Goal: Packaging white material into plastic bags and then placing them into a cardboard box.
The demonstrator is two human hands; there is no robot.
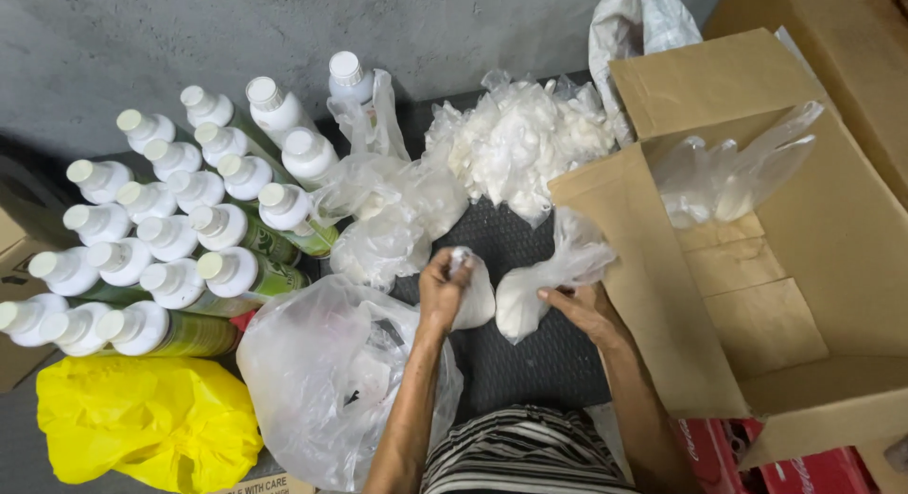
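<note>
Our left hand (443, 288) is closed around a small white packet (473, 295); our right hand (584, 307), fingers loosely curled, pinches a clear bag of white powder (534, 291). Both lie over the black ribbed mat (515, 362) below a grey wall (284, 31). We count about nineteen white-capped bottles (170, 239), one open cardboard box (804, 267), one yellow bag (142, 418).

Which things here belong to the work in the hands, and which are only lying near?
In use:
left hand gripping a small white plastic-wrapped bundle
right hand on a second white bundle in clear plastic

Lying about:
white-capped green bottles
yellow plastic bag
open brown cardboard box
pile of white bundles
</note>
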